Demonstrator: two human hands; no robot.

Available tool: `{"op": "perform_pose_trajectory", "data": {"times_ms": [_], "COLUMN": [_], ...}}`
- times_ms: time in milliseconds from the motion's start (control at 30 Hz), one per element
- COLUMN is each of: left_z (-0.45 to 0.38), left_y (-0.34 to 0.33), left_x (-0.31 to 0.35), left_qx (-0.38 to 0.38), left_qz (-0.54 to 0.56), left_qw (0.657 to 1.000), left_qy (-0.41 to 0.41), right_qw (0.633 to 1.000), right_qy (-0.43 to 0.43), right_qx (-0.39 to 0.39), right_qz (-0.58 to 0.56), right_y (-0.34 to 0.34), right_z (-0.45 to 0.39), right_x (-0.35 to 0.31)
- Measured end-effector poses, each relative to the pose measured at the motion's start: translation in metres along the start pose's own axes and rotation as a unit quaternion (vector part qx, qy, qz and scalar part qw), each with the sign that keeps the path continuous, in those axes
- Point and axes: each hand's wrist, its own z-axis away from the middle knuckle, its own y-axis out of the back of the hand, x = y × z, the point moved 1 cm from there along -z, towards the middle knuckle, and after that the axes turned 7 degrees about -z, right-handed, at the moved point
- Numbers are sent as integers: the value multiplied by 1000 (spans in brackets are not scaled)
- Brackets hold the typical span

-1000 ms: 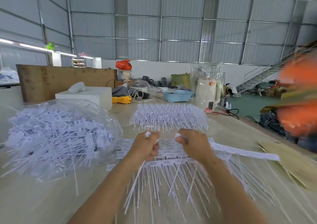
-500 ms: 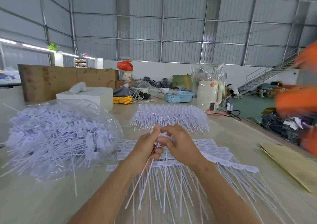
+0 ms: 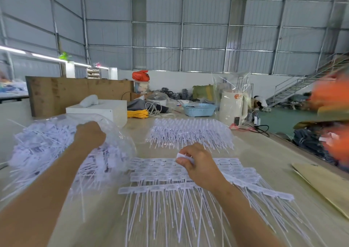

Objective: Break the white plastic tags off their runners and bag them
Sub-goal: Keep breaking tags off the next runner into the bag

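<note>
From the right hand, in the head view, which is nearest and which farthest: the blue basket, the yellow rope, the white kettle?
From the right hand:
1. White kettle, ahead, slightly right.
2. Blue basket, straight ahead, farther back.
3. Yellow rope, ahead, left.

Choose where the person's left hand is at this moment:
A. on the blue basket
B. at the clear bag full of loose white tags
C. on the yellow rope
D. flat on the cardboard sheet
B: the left hand reaches over the clear bag of loose white tags, fingers curled; what its grip encloses is hidden.
</note>
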Motion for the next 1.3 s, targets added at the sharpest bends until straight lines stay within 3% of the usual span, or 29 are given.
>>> {"op": "perform_pose_trajectory", "data": {"times_ms": [100,200,300,333,400,467,567,633,667,867,1000,1167,1300], "left_z": [-11,-12,2,11,40,76,113,125,128,127,131,129,127], "left_y": [-15,-24,-16,-13,-12,-16,-41,-58,-65,-83,-87,-87,-82], "left_x": [-17,-21,1,15,47,81,116,122,121,108,108,110,110], "left_qx": [-73,-82,40,114,234,169,-67,-222,-256,-189,-200,-220,-256], "left_qz": [-115,-132,-154,-133,33,221,326,434,481,599,583,526,524], "left_qw": [991,987,986,985,962,934,922,860,827,772,780,818,809], "left_qy": [18,48,48,5,-134,-223,-197,-152,-142,-98,-105,-77,-75], "right_qw": [1000,1000,999,998,997,997,996,992,991,995,989,990,993], "right_qy": [-2,-6,-6,-6,-19,-31,-30,-32,-38,-84,-121,-113,-99], "right_qx": [-8,-15,-43,-56,-68,-53,-19,-14,-15,-2,-70,-78,-62], "right_qz": [4,5,-7,-13,-27,-51,-87,-119,-131,-62,-38,-35,-21], "right_y": [0,2,1,0,-2,-1,2,2,2,4,2,2,8], "right_z": [1,0,0,1,2,2,3,3,3,5,8,8,6], "right_x": [0,0,0,0,0,-1,-1,2,3,17,23,25,27]}}
